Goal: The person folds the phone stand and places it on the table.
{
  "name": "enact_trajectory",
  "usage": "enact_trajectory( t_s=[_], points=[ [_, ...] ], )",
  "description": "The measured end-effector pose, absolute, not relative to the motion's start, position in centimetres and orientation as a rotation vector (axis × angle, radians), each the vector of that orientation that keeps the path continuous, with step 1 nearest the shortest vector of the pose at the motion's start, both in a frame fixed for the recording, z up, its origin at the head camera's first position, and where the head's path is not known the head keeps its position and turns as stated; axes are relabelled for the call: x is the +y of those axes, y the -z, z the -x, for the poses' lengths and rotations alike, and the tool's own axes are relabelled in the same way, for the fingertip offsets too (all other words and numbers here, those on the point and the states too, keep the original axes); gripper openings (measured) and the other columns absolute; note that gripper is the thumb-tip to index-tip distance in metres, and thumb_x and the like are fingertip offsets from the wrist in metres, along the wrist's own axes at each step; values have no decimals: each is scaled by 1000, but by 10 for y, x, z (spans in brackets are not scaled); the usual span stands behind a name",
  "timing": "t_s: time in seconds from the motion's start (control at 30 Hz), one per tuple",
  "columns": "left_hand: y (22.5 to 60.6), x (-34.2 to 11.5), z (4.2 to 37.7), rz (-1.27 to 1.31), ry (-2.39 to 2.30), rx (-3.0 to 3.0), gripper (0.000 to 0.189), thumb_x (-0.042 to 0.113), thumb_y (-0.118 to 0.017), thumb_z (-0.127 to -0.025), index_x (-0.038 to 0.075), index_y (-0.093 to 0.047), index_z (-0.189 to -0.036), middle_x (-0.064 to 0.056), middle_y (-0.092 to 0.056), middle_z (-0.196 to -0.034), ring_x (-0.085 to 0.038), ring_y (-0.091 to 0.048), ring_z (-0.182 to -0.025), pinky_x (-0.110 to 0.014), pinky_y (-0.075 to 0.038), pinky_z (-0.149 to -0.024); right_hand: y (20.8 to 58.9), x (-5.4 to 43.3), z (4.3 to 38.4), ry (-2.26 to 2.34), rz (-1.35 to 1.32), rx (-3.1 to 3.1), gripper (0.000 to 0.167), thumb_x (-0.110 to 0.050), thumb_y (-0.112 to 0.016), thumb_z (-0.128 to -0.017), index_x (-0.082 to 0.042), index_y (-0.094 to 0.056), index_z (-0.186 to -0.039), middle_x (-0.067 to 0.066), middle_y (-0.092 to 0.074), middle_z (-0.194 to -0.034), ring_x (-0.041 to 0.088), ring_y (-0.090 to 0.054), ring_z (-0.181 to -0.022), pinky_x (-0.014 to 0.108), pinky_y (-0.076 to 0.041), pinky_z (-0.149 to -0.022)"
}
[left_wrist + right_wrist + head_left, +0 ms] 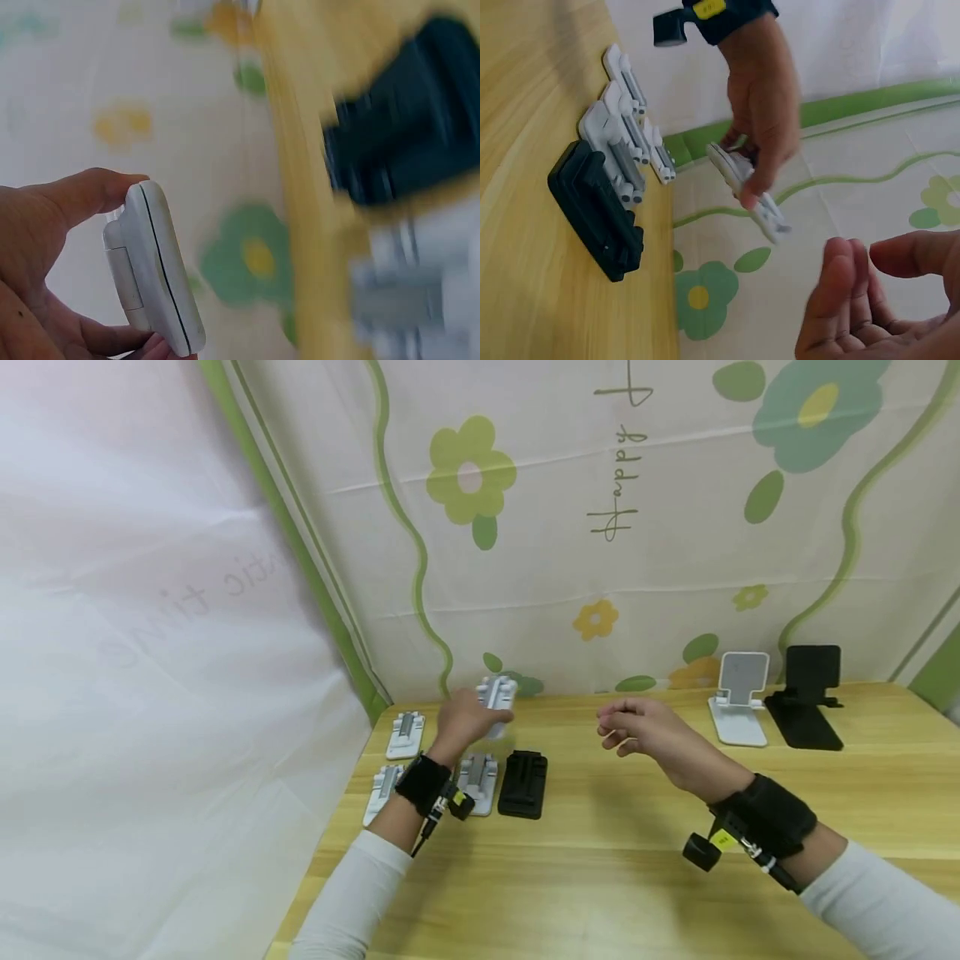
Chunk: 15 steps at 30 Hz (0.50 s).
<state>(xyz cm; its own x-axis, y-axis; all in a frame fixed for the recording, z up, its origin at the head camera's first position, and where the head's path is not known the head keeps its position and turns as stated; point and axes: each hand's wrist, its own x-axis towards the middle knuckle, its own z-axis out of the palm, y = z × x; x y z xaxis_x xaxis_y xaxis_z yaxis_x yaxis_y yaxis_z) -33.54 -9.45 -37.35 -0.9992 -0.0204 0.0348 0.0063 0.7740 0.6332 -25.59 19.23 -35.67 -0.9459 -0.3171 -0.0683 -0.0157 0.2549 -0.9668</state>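
My left hand (463,725) pinches a folded white phone stand (161,262) by its edges, thumb on one side and fingers on the other. It holds the stand up off the table, above a row of folded stands. Beneath it lie a folded white phone stand (480,783) and a folded black phone stand (523,787). More folded white stands (407,735) lie to the left, one partly hidden by the left wrist. My right hand (660,739) hovers over the middle of the table with nothing in it. Its fingers (832,289) are loosely bent, with a small gap to the thumb.
At the back right an unfolded white phone stand (738,702) stands upright beside an unfolded black phone stand (812,689). A printed curtain (540,568) hangs behind the wooden table (570,893), and a white sheet (165,693) hangs along its left side.
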Motion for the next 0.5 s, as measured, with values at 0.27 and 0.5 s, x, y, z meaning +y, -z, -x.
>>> enact_trajectory(
  t_s=[0.27, 0.5],
  points=[
    [409, -149, 372, -155, 917, -2930, 31, 34, -84, -82, 7, -69, -83, -8, -69, -81, -21, -60, -69, -29, -43, -56, 359, 204, 254, 1765, 254, 2310, 39, -30, -45, -111, 2, -49, -134, 10, -58, -113, 19, -62, -95, 29, -52, -79],
    [417, -168, 388, -228, 690, -3015, 30, 30, -84, -82, 3, -73, -89, -10, -67, -81, -24, -57, -70, -30, -42, -55, 358, 213, 248, 1784, 238, 2295, 39, -31, -49, -110, 0, -48, -132, 6, -59, -109, 21, -62, -96, 30, -52, -80]
  ],
)
